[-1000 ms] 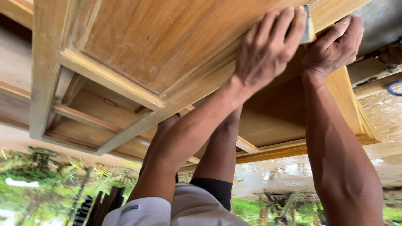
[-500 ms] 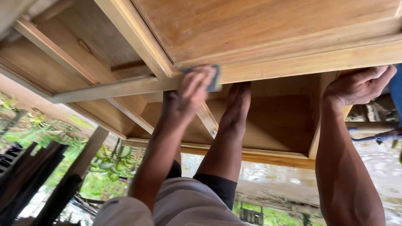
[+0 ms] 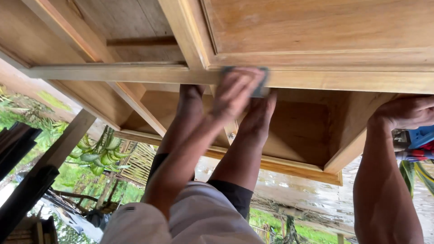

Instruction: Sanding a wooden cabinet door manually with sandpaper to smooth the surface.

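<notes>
A bare wooden cabinet [image 3: 316, 31] with framed panels and open compartments fills the view. My left hand [image 3: 235, 92] presses a grey-blue sanding pad [image 3: 260, 86] flat against the cabinet's cross rail [image 3: 113, 72], near where it meets an upright stile. My right hand [image 3: 407, 110] is off to the right, its fingers curled over the edge of a side panel [image 3: 357, 135]. My two bare legs [image 3: 244, 153] stand in the open compartment behind the rail, with both feet partly hidden by my left hand.
A bunch of green bananas [image 3: 95, 151] and a woven bamboo fence [image 3: 138, 165] lie beyond the cabinet at left. Dark planks [image 3: 22, 185] lean at the far left. A blue and red object [image 3: 420, 138] sits by my right wrist. Wet ground [image 3: 307, 194] shows beyond.
My left hand has slid the sanding pad along the rail, away from my right hand, which was close beside it a second ago. The view has swung across the cabinet.
</notes>
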